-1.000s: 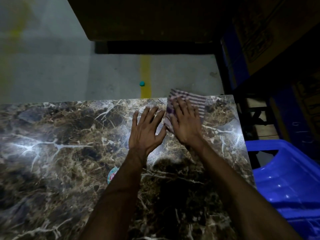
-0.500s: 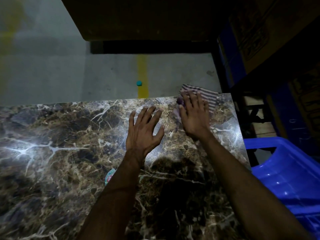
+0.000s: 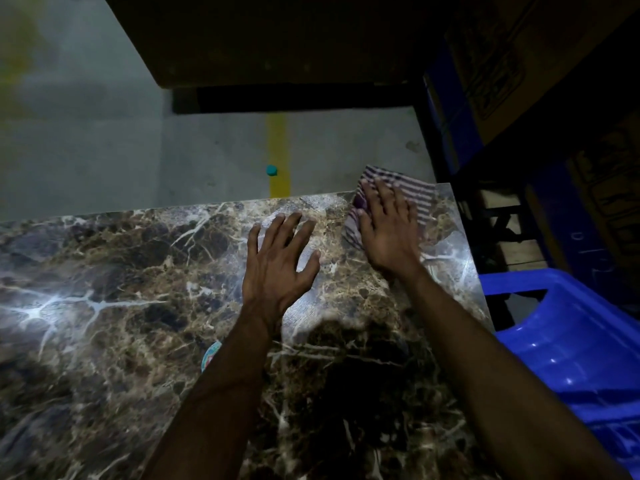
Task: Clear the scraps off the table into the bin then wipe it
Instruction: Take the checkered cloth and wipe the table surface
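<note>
The right hand (image 3: 388,233) presses flat, fingers straight, on the striped cloth (image 3: 412,195) at the bench (image 3: 138,271) far right corner. The left hand (image 3: 277,265) rests open beside. Soft, probably light cloth; palm pressure holds it.

A single head-worn wide-angle view looks forward and steeply down onto the marble table (image 3: 121,289) from close above its near edge. Beyond the table's far edge lies the floor; the blue bin (image 3: 571,348) sits just right of the table. No second view overlaps it.
</note>
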